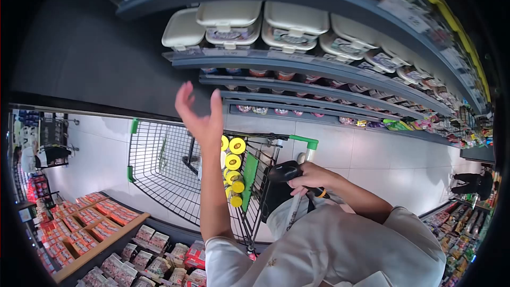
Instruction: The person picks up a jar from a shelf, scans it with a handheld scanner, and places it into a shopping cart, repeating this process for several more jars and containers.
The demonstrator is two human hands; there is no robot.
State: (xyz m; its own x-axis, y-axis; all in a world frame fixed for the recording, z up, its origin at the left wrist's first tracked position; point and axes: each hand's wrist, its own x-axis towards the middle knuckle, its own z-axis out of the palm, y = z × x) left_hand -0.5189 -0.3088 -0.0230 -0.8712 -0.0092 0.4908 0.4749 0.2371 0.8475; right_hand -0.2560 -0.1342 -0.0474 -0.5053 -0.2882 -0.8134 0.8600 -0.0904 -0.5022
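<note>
My left hand (201, 114) is raised on a stretched arm, fingers curved and thumb apart, with nothing in it. In this view it overlaps the dark end panel, just below the left end of the shelves. Under that arm stands a black wire shopping cart (154, 178) with green corners. Several yellow-lidded jars (232, 161) sit inside it near the handle end. Close to my body, my right hand (311, 178) is closed round a black rounded object (284, 171) beside the pale cart handle (294, 210). What this object is, I cannot tell.
White-lidded tubs (295, 18) line an upper shelf, with rows of small packages below. Orange boxes (82, 223) and packaged goods (154, 247) fill a low display at lower left. Another person (473, 183) stands far right, and another cart (53, 133) is far left.
</note>
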